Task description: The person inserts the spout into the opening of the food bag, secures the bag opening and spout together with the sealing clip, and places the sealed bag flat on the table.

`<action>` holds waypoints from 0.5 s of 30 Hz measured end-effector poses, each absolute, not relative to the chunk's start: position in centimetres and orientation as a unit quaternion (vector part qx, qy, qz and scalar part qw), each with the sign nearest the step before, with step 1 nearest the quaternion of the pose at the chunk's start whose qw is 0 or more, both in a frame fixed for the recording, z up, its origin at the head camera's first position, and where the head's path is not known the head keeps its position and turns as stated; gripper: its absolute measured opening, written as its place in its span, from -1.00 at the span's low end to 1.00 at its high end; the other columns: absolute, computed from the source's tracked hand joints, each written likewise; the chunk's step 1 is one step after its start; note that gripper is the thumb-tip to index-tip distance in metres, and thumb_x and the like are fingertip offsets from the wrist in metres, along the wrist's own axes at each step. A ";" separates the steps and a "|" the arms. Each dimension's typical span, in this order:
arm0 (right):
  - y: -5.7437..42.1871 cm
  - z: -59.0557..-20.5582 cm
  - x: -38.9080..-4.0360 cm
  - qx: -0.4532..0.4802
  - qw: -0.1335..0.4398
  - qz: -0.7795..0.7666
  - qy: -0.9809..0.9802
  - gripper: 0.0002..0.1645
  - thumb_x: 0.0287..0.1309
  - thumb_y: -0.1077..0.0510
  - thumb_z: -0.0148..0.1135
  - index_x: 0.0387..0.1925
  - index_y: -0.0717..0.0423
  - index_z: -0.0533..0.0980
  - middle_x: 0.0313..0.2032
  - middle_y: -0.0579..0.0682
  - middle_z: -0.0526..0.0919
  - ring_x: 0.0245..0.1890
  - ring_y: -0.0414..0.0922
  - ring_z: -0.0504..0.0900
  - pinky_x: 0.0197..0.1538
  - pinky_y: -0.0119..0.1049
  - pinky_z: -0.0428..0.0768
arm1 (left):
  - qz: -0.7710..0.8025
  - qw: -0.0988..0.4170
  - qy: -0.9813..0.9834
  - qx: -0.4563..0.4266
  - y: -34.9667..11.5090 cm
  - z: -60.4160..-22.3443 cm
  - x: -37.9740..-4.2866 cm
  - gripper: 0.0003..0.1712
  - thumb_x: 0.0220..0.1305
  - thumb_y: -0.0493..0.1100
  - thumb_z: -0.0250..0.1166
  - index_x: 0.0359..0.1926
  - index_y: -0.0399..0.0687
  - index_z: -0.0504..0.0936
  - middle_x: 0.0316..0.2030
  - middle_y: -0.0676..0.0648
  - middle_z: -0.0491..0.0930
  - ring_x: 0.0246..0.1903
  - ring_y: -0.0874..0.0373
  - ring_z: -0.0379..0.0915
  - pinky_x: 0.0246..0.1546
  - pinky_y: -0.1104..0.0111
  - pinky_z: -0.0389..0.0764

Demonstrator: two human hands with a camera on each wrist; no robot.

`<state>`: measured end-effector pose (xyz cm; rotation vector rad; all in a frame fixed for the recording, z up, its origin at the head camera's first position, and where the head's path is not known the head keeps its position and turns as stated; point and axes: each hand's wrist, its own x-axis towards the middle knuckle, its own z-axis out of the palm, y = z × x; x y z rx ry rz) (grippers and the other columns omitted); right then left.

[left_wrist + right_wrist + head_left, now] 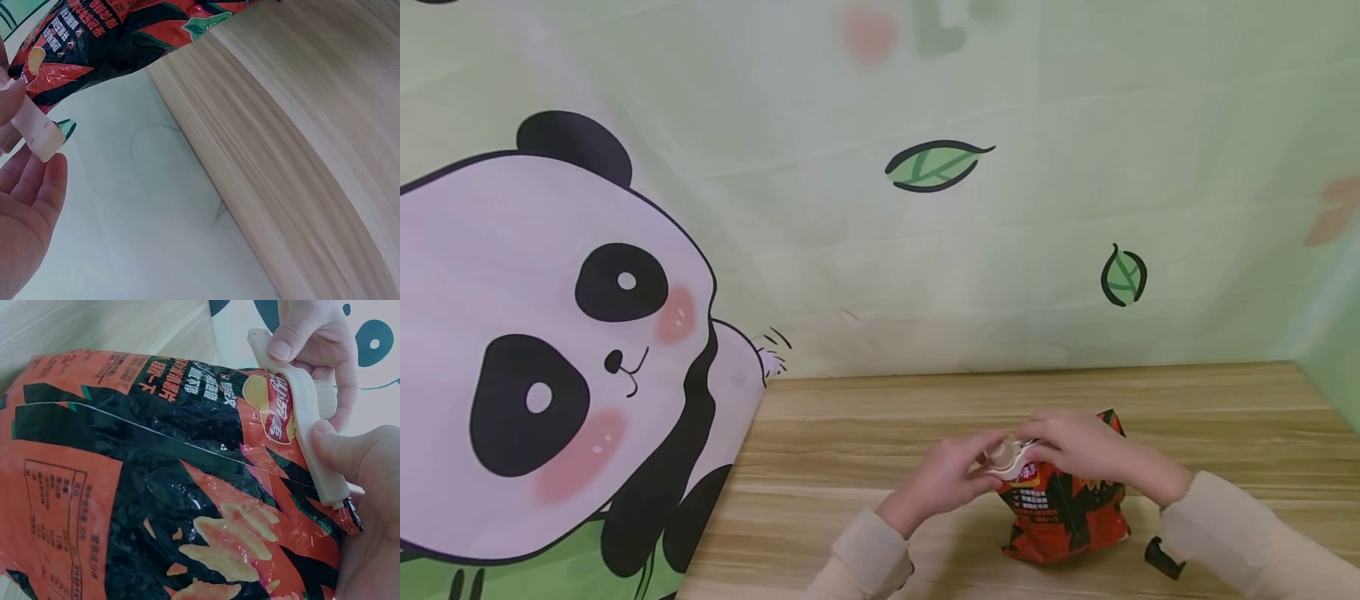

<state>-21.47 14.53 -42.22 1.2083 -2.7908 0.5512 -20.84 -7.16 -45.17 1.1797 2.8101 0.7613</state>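
Note:
A red and black potato chip bag (1063, 517) stands on the wooden table below both hands. Across its top edge lies a cream-coloured bag clip (303, 419), with a small piece of the bag sticking out past one end. My left hand (940, 479) pinches the clip near its far end, thumb on the near side and fingers behind, as the right wrist view shows. My right hand (1086, 450) holds the other end, its thumb (340, 447) pressed along the clip. In the left wrist view the clip (37, 128) shows between the left thumb and fingers.
The wooden table (820, 450) runs back to a pale green cloth (820, 250) printed with a panda and leaves. Beside the right sleeve (1232, 525) is a small black object (1163, 557).

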 end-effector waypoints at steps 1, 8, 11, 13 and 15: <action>14.5 -42.2 -21.5 0.391 0.025 0.179 -0.902 -0.82 0.08 0.06 0.13 -0.24 -0.06 0.55 -0.30 -0.19 0.56 -0.32 -0.27 0.52 -0.33 -0.34 0.48 | 0.237 -0.003 0.895 0.379 -7.2 -45.2 -20.8 -0.39 0.08 -0.02 0.24 0.17 0.07 0.30 -0.12 0.08 0.56 -0.23 0.34 0.48 -0.24 0.60 0.43; 14.5 -42.1 -21.4 0.396 0.020 0.191 -0.898 -0.94 0.08 0.07 0.13 -0.36 -0.14 0.51 -0.44 -0.29 0.49 -0.47 -0.40 0.37 -0.42 -0.45 0.36 | 0.238 -0.009 0.890 0.389 -7.2 -45.6 -20.9 -0.42 0.08 -0.07 0.24 0.16 0.08 0.31 -0.12 0.06 0.56 -0.25 0.35 0.48 -0.28 0.62 0.43; 14.4 -42.2 -21.4 0.396 0.022 0.190 -0.898 -0.95 0.08 0.07 0.13 -0.39 -0.14 0.51 -0.48 -0.31 0.46 -0.50 -0.40 0.34 -0.44 -0.46 0.34 | 0.243 -0.012 0.888 0.391 -7.2 -45.6 -20.8 -0.43 0.08 -0.05 0.24 0.14 0.06 0.33 -0.13 0.05 0.57 -0.27 0.35 0.49 -0.29 0.63 0.43; 14.4 -42.3 -21.4 0.395 0.023 0.187 -0.899 -0.96 0.08 0.07 0.13 -0.40 -0.15 0.51 -0.49 -0.31 0.45 -0.51 -0.40 0.34 -0.45 -0.47 0.33 | 0.242 -0.018 0.887 0.392 -7.1 -45.6 -20.8 -0.44 0.08 -0.03 0.23 0.13 0.04 0.34 -0.14 0.04 0.57 -0.29 0.35 0.49 -0.30 0.65 0.42; 14.4 -42.4 -21.4 0.394 0.025 0.187 -0.900 -0.96 0.07 0.07 0.13 -0.40 -0.14 0.51 -0.50 -0.31 0.45 -0.51 -0.40 0.34 -0.45 -0.46 0.33 | 0.245 -0.023 0.886 0.393 -7.1 -45.6 -20.8 -0.45 0.08 0.00 0.22 0.12 0.02 0.35 -0.15 0.04 0.58 -0.29 0.36 0.50 -0.31 0.66 0.42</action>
